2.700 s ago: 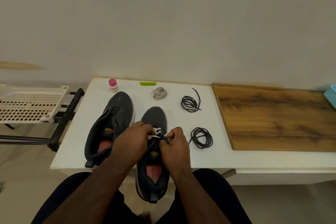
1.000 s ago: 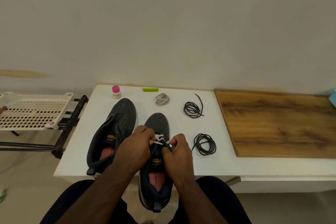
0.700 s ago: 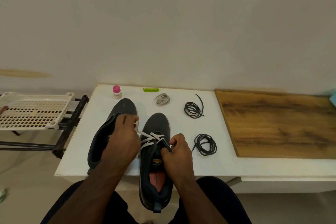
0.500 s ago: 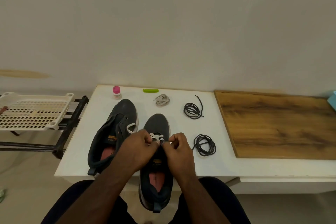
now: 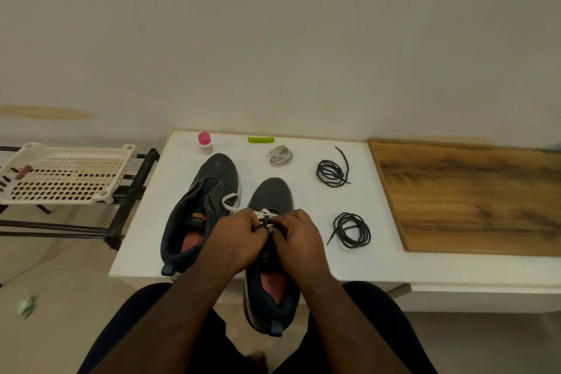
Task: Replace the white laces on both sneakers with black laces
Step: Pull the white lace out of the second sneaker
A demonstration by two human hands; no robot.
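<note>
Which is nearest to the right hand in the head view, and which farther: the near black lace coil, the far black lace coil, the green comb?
From the right hand:
1. Near black lace coil, just to its right.
2. Far black lace coil, farther back and right.
3. Green comb, at the table's back edge, by the wall.

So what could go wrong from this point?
1. The right sneaker hangs past the table edge with its heel over the lap; a hard tug by either hand on the white lace could tip it off.
2. The freed lace end draped over the left sneaker may snag.
</note>
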